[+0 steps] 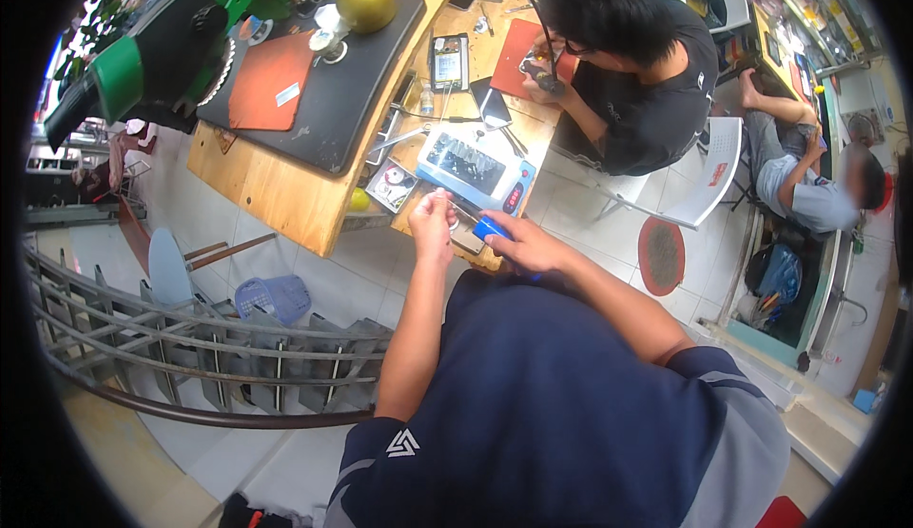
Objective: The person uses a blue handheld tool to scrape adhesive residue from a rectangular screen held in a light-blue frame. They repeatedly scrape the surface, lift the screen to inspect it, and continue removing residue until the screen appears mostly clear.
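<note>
My left hand [434,221] is closed in a pinch at the near edge of the bench; what sits between the fingertips is too small to make out. My right hand [529,243] is wrapped round a blue-handled tool [491,227], whose thin shaft points toward the left fingertips. Just beyond both hands lies a blue-and-white bench device [514,197] with a dark flat top and red marks on its right side. Small pale bits are scattered over that dark top. Tweezers [399,138] rest beside its left end.
Across the bench a person in black [647,100] works over an orange mat [518,48]. A black mat [366,81] with a gold dome [365,5] lies left, near a green machine [143,71]. An open drawer [390,185] is at my left. A metal railing [209,376] curves behind-left.
</note>
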`<action>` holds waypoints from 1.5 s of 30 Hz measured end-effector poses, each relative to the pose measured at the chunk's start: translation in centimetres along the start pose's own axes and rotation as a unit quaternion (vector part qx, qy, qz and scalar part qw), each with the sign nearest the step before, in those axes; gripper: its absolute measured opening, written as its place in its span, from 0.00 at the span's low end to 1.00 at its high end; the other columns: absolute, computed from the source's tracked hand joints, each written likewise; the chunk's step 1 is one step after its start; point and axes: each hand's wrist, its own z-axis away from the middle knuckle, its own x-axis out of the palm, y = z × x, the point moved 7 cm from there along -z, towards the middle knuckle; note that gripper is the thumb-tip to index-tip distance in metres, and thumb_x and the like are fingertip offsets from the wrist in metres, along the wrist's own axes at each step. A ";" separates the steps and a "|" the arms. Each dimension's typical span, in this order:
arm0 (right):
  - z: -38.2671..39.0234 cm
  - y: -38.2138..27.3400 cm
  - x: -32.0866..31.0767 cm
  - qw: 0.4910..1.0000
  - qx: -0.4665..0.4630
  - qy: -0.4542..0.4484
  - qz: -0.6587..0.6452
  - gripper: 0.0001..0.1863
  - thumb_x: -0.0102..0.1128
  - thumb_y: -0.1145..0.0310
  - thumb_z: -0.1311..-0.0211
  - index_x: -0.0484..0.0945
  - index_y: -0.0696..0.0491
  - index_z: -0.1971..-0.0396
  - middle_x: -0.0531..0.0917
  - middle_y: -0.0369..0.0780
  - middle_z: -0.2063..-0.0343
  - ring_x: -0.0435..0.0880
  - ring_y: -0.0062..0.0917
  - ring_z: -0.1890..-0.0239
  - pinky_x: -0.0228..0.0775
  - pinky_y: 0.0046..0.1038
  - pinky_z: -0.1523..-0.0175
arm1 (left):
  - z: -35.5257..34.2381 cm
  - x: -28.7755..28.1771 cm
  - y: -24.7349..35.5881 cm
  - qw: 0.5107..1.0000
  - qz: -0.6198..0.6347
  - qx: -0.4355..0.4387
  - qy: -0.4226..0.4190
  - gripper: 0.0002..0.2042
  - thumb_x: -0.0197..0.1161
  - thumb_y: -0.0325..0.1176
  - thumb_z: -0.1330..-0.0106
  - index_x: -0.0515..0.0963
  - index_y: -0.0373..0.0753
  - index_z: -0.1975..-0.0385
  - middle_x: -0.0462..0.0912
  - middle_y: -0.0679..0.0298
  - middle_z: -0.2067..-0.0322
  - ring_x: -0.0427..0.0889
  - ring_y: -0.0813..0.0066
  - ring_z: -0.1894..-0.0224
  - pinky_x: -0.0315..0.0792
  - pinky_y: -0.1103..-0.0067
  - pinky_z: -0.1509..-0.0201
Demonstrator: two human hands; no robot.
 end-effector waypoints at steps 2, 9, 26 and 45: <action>0.2 0.5 -0.4 0.999 0.017 -0.036 -0.033 0.31 0.57 0.53 0.24 0.66 0.53 0.29 0.86 0.47 0.60 0.88 0.36 0.64 0.79 0.38 0.52 | -1.3 -1.0 0.3 0.996 0.082 -0.004 0.022 0.10 0.61 0.35 0.20 0.80 0.38 0.65 0.75 0.73 0.74 0.72 0.84 0.74 0.71 0.83 0.70; -2.1 3.1 -9.5 0.954 -0.009 0.283 0.101 0.36 0.74 0.52 0.42 0.70 0.56 0.40 0.87 0.56 0.58 0.88 0.52 0.53 0.79 0.45 0.48 | -3.4 -3.1 6.0 0.909 -0.350 0.215 0.070 0.12 0.56 0.35 0.22 0.78 0.35 0.67 0.80 0.62 0.72 0.80 0.64 0.68 0.73 0.66 0.60; -9.6 4.7 -11.7 0.945 0.072 0.273 0.163 0.45 0.83 0.45 0.51 0.70 0.57 0.42 0.85 0.54 0.49 0.87 0.49 0.47 0.78 0.44 0.44 | -2.2 2.0 5.0 0.617 -0.713 0.325 -0.069 0.39 0.61 0.49 0.29 0.60 0.33 0.23 0.59 0.48 0.22 0.51 0.47 0.18 0.45 0.55 0.17; -9.6 4.6 -11.5 0.950 0.093 0.245 0.171 0.48 0.81 0.40 0.50 0.67 0.58 0.40 0.83 0.57 0.46 0.86 0.52 0.46 0.78 0.47 0.42 | -0.5 5.8 1.0 0.552 -0.658 0.387 -0.336 0.40 0.61 0.51 0.28 0.59 0.32 0.23 0.57 0.46 0.22 0.53 0.47 0.19 0.46 0.56 0.17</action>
